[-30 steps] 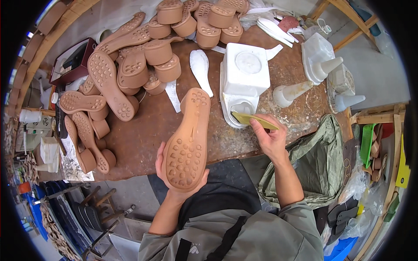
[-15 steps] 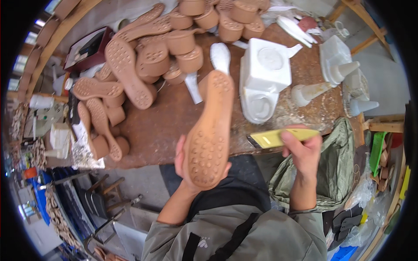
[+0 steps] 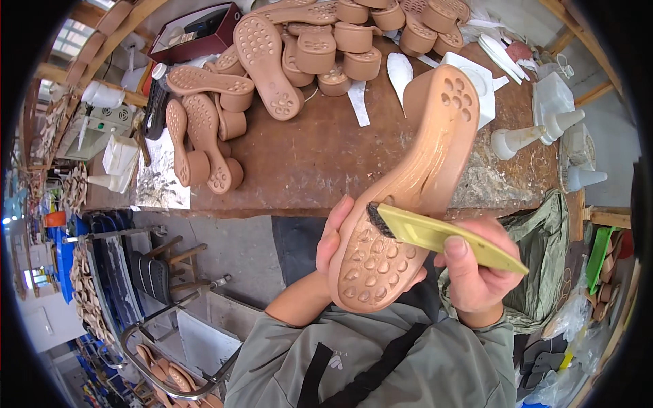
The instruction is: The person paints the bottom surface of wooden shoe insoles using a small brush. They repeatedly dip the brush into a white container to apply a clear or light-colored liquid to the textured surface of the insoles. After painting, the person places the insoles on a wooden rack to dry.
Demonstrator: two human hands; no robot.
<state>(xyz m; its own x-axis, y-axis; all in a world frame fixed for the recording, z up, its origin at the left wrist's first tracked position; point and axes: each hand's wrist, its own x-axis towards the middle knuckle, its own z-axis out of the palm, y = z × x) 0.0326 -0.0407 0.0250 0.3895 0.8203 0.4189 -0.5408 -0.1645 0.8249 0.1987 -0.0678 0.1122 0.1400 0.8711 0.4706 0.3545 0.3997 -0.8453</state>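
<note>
My left hand [image 3: 333, 238] holds a tan heeled shoe sole [image 3: 435, 156] from below, its fingers wrapped round the near end. The studded underside faces up, with the heel pointing away from me, and its middle glistens as if wet. Pinched in my right hand [image 3: 479, 272] is a flat brush [image 3: 442, 238] with a yellow-green handle. Its dark bristles rest on the sole, at the far edge of the studded patch. The sole partly covers a white plastic container [image 3: 485, 78] standing on the worktable [image 3: 292, 163].
More tan soles [image 3: 315, 53] are heaped at the back and left of the table. White nozzle bottles [image 3: 515, 141] lie at the right. A dark red box [image 3: 194, 37] sits at the back left. A crumpled green bag [image 3: 541, 248] hangs beside my right hand.
The brush has come left from beside the sole onto its underside. The sole has moved right and tilted, and shows more shine. The whole view has shifted, with the table's things now farther right.
</note>
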